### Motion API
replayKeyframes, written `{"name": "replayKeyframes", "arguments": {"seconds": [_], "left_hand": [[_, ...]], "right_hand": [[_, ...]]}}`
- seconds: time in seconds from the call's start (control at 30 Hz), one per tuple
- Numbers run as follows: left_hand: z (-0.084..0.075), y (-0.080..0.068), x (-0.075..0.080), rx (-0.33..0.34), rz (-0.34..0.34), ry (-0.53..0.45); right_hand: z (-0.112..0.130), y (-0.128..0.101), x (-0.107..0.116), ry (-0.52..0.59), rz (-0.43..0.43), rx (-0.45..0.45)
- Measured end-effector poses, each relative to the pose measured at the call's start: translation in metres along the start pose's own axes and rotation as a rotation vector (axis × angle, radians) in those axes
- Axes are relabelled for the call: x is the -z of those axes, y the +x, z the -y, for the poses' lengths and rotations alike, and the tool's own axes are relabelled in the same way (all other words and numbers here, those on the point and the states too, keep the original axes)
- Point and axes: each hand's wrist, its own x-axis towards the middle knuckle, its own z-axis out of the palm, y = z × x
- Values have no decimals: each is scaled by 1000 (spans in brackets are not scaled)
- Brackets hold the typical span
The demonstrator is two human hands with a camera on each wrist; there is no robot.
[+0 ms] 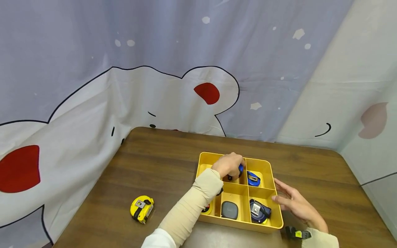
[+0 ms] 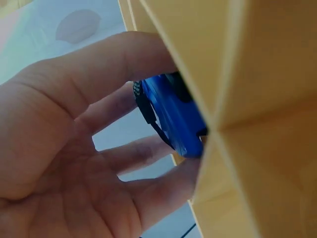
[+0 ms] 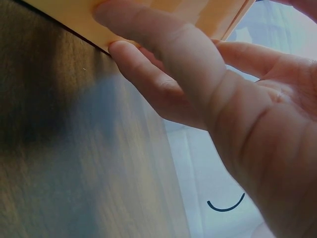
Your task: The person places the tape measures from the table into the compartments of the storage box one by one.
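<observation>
A yellow divided box (image 1: pixel 235 224) stands on the table. My left hand (image 1: pixel 229 165) reaches into its back middle compartment, thumb and fingers around a blue tape measure (image 2: pixel 176 116) with a dark cord. The divider hides part of that tape measure in the left wrist view. At the box's right side, my right hand (image 1: pixel 296 205) rests its thumb and fingertips against the outer wall, fingers fairly straight. Another blue tape measure (image 1: pixel 253 178) lies in the back right compartment. A dark blue tape measure (image 1: pixel 257 210) occupies the front right one, beside a grey rounded-square case (image 1: pixel 230 210) in the front middle.
To the left of the box, a yellow tape measure (image 1: pixel 142 209) lies on the wooden table (image 1: pixel 167 151). My left forearm partly covers a yellow and black item (image 1: pixel 207 208) in the front left compartment. A patterned curtain (image 1: pixel 161 96) hangs behind the table.
</observation>
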Motion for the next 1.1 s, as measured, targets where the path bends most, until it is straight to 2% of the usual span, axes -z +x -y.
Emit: {"name": "replayKeyframes", "arguments": {"seconds": [0.17, 0.47, 0.8, 1.1], "left_hand": [[3, 5, -7, -19, 22, 25], [6, 13, -23, -75, 62, 164], [1, 10, -26, -53, 120, 320], [-3, 12, -28, -18, 114, 338]], "right_hand": [[-1, -1, 0, 36, 17, -2], [-2, -1, 0, 51, 23, -9], [1, 1, 1, 58, 38, -9], [0, 1, 1, 70, 41, -3]]}}
